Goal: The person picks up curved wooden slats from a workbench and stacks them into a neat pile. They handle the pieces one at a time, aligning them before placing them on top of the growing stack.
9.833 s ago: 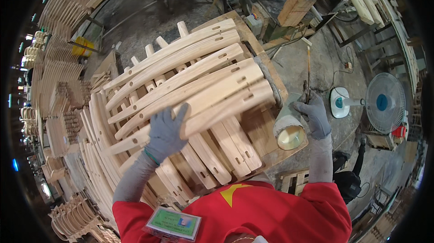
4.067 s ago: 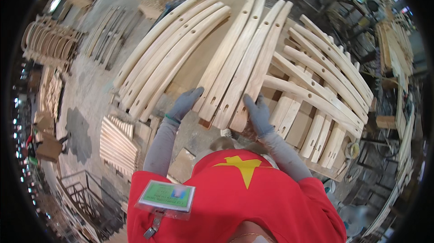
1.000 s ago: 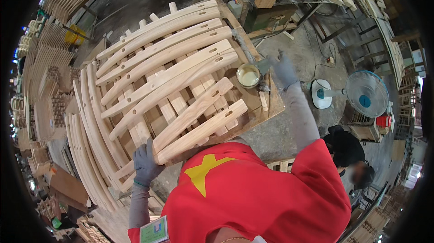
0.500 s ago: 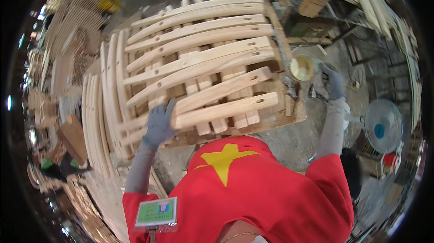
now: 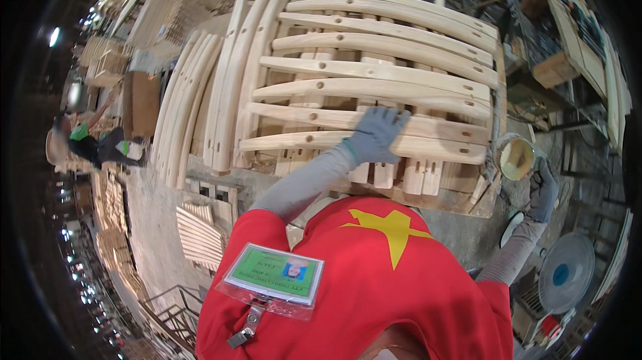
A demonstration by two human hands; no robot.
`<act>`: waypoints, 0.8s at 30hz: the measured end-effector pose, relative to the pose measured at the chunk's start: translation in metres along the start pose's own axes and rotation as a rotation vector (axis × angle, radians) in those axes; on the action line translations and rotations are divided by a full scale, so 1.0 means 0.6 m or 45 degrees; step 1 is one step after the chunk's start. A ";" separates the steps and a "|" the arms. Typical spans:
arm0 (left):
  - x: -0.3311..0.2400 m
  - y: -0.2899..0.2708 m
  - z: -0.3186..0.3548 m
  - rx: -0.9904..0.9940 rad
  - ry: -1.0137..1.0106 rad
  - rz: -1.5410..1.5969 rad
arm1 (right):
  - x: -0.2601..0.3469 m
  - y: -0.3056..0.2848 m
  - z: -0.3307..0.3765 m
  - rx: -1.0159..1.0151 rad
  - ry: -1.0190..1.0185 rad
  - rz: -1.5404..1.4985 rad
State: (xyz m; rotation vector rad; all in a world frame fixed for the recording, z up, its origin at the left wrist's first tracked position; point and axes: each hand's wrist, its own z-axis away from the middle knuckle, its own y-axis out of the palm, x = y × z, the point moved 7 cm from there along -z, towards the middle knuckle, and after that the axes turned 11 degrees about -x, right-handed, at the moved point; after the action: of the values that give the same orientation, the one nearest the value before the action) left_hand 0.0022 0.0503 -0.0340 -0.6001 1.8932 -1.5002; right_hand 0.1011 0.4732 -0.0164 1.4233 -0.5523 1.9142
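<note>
My left hand (image 5: 378, 134), in a grey glove, lies with fingers spread across the two nearest wooden slats. Its fingertips reach over the upper slat (image 5: 441, 128), and the palm is on the nearest slat (image 5: 438, 148). Both are pale, slightly curved pieces with holes through them. At the right, my gloved right hand (image 5: 544, 189) hangs beside a round container (image 5: 517, 158) with a yellowish inside. Its fingers look curled; what they hold, if anything, does not show. Several similar slats (image 5: 388, 42) lie in a row farther back.
Beneath the slats, crosswise wooden bars rest on a worktable (image 5: 465, 207). More curved pieces (image 5: 190, 102) stand to the left. A round fan (image 5: 567, 273) is at the lower right. Another person (image 5: 100, 142) is far left, near a brown panel (image 5: 141, 104).
My left hand has gone from the left ends of the nearest slats to their middle. Those two slats now lie more in line with the others. The view has turned and shifted.
</note>
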 end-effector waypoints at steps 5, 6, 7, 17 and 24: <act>-0.008 0.009 -0.006 -0.041 0.032 0.059 | 0.030 0.047 0.010 0.100 -0.046 0.033; -0.007 0.008 -0.006 -0.067 0.037 0.072 | 0.035 0.050 0.010 0.119 -0.048 0.055; -0.007 0.007 -0.004 -0.097 0.040 0.083 | 0.037 0.058 0.012 0.076 -0.046 0.009; 0.008 0.001 0.009 0.022 -0.011 0.080 | 0.020 -0.036 0.006 0.119 0.083 -0.134; -0.004 0.025 0.010 -0.069 -0.068 0.087 | -0.009 -0.059 0.051 -0.218 -0.073 -0.062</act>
State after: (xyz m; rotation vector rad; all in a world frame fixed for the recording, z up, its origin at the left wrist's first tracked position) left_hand 0.0086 0.0518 -0.0492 -0.5882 1.8992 -1.3803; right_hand 0.1485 0.4750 -0.0143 1.3722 -0.6857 1.7479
